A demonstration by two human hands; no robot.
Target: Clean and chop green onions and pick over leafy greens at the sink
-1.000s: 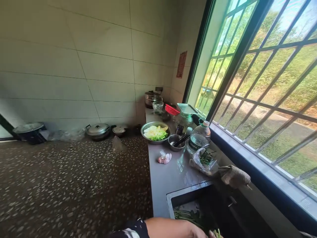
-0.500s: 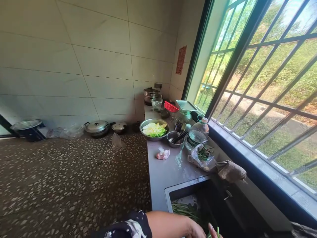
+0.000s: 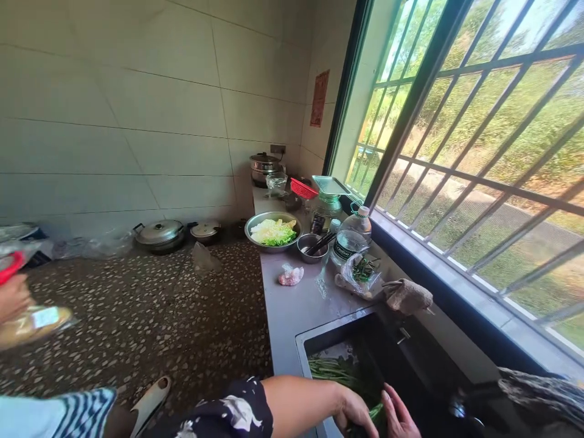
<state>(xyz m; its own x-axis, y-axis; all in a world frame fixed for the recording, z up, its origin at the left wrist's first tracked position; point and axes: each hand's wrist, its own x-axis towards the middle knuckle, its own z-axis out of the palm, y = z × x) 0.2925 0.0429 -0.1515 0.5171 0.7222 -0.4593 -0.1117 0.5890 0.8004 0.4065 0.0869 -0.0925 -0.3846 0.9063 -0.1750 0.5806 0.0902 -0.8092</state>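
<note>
My left hand (image 3: 354, 409) reaches down over the near side of the dark sink (image 3: 301, 356), its fingers curled on some green vegetable stalks (image 3: 376, 412). Facing it, my right hand (image 3: 399, 417) has its fingers closed against the same greens, though their tips are partly hidden. More long green stalks (image 3: 331, 368) lie in the sink's left part, beside my left forearm. The lower parts of both hands are cut off by the picture's edge.
On the counter are a small bag of pinkish food (image 3: 291, 275), a bowl of cut cabbage (image 3: 274, 234), a small metal bowl (image 3: 312, 249), a water bottle (image 3: 349, 243) and a bag of greens (image 3: 365, 267). At left, another person's hand (image 3: 13, 298) carries bagged items.
The view has shifted, bringing more of both hands and the sink into sight. Another person has come in at the left with bags. My hands stay together at the greens.
</note>
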